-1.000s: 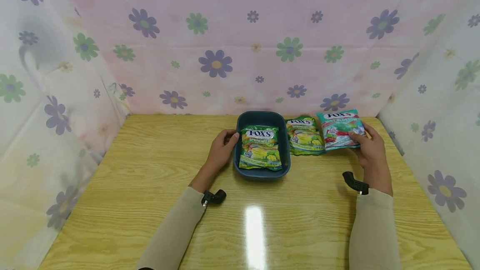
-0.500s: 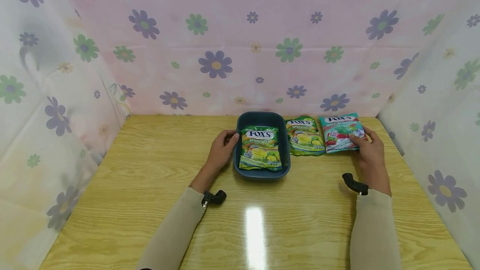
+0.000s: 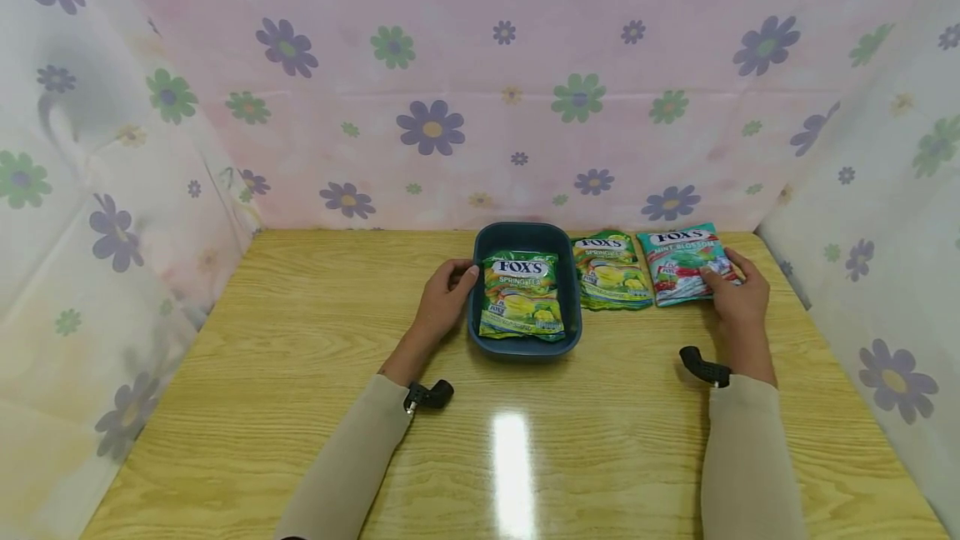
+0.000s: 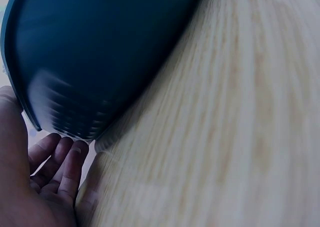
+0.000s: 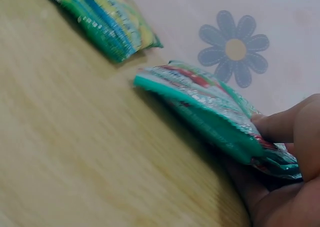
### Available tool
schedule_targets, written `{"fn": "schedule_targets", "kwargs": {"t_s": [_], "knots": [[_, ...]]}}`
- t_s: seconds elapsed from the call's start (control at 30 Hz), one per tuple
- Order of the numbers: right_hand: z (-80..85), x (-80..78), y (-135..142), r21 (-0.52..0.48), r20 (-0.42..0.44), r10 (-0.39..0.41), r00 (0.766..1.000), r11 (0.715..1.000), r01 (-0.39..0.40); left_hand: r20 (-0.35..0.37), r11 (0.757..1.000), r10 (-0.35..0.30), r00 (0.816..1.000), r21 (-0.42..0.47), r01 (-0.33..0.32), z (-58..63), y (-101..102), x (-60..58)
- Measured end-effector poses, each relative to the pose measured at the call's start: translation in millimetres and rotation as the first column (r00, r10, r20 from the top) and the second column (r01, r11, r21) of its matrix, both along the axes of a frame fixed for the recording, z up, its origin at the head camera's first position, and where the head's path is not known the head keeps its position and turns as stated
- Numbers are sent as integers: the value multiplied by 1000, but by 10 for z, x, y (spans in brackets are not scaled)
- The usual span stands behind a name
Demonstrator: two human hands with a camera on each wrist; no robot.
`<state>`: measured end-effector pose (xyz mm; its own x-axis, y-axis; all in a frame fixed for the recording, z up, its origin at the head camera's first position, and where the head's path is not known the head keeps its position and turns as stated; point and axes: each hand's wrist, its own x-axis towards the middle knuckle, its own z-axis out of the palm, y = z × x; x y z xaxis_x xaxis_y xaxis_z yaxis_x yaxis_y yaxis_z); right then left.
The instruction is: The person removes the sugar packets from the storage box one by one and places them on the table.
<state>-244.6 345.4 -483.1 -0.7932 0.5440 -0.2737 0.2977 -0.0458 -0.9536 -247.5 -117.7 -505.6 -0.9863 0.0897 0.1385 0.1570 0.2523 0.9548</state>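
My left hand (image 3: 444, 298) grips the left side of a dark blue plastic tub (image 3: 523, 352), thumb at its rim and the other fingertips against the outer wall (image 4: 90, 52). Inside the tub lies a green Fox's Spring Tea candy bag (image 3: 519, 298). To its right, another green Spring Tea candy bag (image 3: 611, 273) rests on the table. My right hand (image 3: 741, 294) pinches the lower right corner of a teal Fox's Mint Blossom candy bag (image 3: 684, 267), thumb on top and fingers underneath. In the right wrist view, that bag's near edge (image 5: 210, 122) sits close over the wood.
The wood-grain table (image 3: 337, 340) spreads in front of and left of the tub. A pink flowered cloth (image 3: 480, 107) stands as a wall right behind the tub and bags, with white flowered cloth on both sides.
The Mint Blossom bag has come down and flattened beside the green bag, shifting slightly right. My right hand stays on its corner. The left hand and tub hold still.
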Motion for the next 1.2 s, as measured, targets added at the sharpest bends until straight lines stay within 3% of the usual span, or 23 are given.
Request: {"fn": "schedule_targets", "kwargs": {"t_s": [0.2, 0.37, 0.73, 1.0, 1.2], "knots": [[-43, 32, -19, 237, 28, 11, 1000, 971, -17, 9, 1000, 5, 1000, -14, -5, 18, -3, 8], [-94, 77, -44, 370, -61, 15, 998, 929, 8, 18, 1000, 0, 1000, -25, 0, 41, 8, 19], [-187, 95, -83, 466, -222, -11, 975, 877, 116, 6, 1000, -14, 1000, -15, 14, 42, 16, 17], [-162, 57, -158, 598, -375, 48, 926, 776, 202, 17, 1000, -10, 1000, -18, 10, 34, -1, 3], [-48, 21, -245, 659, -416, 145, 898, 729, 187, 14, 1000, -7, 1000, -29, 7, 26, -2, 1]]}}
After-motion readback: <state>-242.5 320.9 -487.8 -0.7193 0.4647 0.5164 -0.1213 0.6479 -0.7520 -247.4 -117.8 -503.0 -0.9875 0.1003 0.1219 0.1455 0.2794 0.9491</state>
